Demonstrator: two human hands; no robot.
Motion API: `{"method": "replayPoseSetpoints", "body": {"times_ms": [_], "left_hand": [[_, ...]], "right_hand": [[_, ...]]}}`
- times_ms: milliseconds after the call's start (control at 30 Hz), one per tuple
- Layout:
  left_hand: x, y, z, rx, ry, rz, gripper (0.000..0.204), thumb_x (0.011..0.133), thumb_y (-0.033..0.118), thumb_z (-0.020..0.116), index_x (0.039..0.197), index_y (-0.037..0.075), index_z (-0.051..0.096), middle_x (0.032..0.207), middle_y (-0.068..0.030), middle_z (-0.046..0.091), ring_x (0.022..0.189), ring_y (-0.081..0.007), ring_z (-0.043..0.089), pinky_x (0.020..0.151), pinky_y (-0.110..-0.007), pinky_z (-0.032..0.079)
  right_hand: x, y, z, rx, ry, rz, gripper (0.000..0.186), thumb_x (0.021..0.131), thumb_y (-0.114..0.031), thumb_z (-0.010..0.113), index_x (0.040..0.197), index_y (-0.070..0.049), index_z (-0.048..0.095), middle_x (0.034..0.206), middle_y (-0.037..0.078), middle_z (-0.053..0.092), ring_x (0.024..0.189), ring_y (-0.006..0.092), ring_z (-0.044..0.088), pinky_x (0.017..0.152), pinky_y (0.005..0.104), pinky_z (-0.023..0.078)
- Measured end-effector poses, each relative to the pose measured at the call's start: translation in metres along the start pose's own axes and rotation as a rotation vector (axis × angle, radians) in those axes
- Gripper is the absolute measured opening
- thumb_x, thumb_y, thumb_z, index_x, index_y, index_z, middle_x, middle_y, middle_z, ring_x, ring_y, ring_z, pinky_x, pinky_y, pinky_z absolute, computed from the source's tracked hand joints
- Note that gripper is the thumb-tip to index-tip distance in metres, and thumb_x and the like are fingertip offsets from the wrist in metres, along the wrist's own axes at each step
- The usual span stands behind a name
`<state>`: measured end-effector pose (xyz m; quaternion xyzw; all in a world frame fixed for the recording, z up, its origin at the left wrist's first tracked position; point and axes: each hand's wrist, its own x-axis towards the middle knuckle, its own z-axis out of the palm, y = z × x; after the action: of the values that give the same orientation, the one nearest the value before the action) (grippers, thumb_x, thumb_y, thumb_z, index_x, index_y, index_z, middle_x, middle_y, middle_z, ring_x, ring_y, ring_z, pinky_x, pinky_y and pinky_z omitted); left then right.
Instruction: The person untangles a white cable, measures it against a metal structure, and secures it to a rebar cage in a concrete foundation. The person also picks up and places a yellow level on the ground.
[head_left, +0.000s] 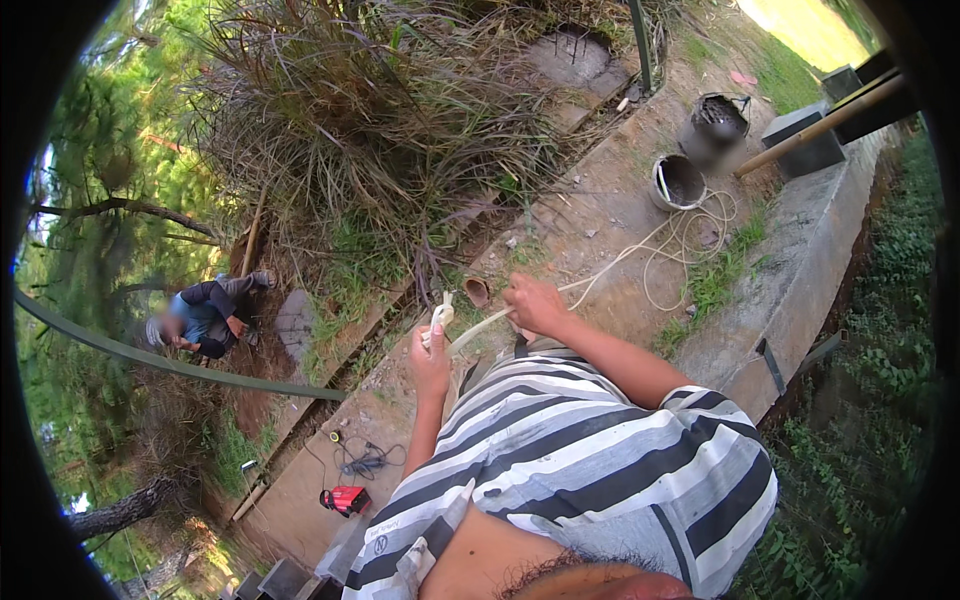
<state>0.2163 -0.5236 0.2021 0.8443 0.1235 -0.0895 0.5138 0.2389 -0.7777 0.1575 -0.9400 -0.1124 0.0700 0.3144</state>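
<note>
My left hand (pixel 430 365) is closed around a looped bundle of pale cream rope (pixel 482 327), with its short ends sticking up above the fingers. To its right, my right hand (pixel 538 305) has its fingers curled shut on the same rope. A length of it stretches between the two hands in front of my striped shirt. Past my right hand the rope runs up and right to loose loops on the ground beside a whitish bucket (pixel 656 192). The bundle's inner part is hidden by my left fingers.
A dark bucket (pixel 712 135) stands beyond the whitish one. A wooden pole (pixel 825 125) leans near a concrete wall (pixel 800 270) at right. At lower left lie a red-and-black device (pixel 346 500) and tangled cables (pixel 368 460). Another person (pixel 210 312) crouches left, beyond a curved green rail (pixel 180 362).
</note>
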Motion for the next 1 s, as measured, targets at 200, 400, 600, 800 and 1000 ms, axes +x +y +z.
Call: {"method": "replayPoseSetpoints", "body": {"times_ms": [200, 400, 600, 800, 1000], "left_hand": [[0.007, 0.045, -0.1, -0.329, 0.323, 0.038, 0.04, 0.106, 0.046, 0.054, 0.105, 0.006, 0.058, 0.063, 0.0056, 0.04, 0.049, -0.0025, 0.039, 0.045, -0.022, 0.037], [-0.005, 0.077, -0.215, -0.607, 0.861, 0.007, 0.054, 0.101, 0.058, 0.057, 0.108, 0.004, 0.059, 0.061, 0.0053, 0.037, 0.046, -0.0034, 0.032, 0.046, -0.019, 0.039], [-0.037, 0.077, -0.267, -0.524, 0.983, 0.048, 0.064, 0.097, 0.064, 0.059, 0.118, 0.003, 0.061, 0.074, 0.0002, 0.047, 0.046, -0.005, 0.033, 0.044, -0.018, 0.032], [-0.018, 0.065, -0.226, -0.558, 0.897, 0.072, 0.064, 0.098, 0.061, 0.059, 0.113, -0.001, 0.059, 0.061, 0.0026, 0.04, 0.045, -0.0056, 0.035, 0.045, -0.018, 0.036], [-0.026, 0.069, -0.22, -0.615, 0.901, 0.098, 0.062, 0.102, 0.06, 0.054, 0.118, 0.0, 0.059, 0.055, 0.0026, 0.033, 0.043, -0.0074, 0.028, 0.057, -0.025, 0.046]], "right_hand": [[-0.054, 0.151, 0.018, -0.323, 0.136, 0.479, 0.016, 0.078, -0.014, 0.068, 0.09, -0.006, 0.074, 0.105, 0.016, 0.066, 0.104, 0.0351, 0.065, 0.084, 0.0479, 0.056], [-0.172, 0.235, -0.026, -0.603, 0.073, 0.932, 0.019, 0.089, -0.023, 0.067, 0.098, -0.009, 0.074, 0.117, 0.014, 0.062, 0.115, 0.0344, 0.06, 0.086, 0.0494, 0.056], [-0.188, 0.234, -0.043, -0.29, 0.392, 1.231, 0.035, 0.103, -0.039, 0.054, 0.11, -0.011, 0.074, 0.12, 0.02, 0.066, 0.106, 0.0397, 0.066, 0.085, 0.0511, 0.054], [-0.083, 0.231, 0.071, 0.424, 0.8, 1.368, 0.038, 0.096, -0.026, 0.056, 0.093, 0.007, 0.074, 0.09, 0.026, 0.073, 0.092, 0.0376, 0.073, 0.076, 0.0502, 0.055], [0.041, -0.02, -0.032, 1.413, -0.091, 0.266, 0.046, 0.109, -0.037, 0.05, 0.1, 0.002, 0.073, 0.126, 0.019, 0.069, 0.113, 0.0257, 0.07, 0.096, 0.0361, 0.059]]}}
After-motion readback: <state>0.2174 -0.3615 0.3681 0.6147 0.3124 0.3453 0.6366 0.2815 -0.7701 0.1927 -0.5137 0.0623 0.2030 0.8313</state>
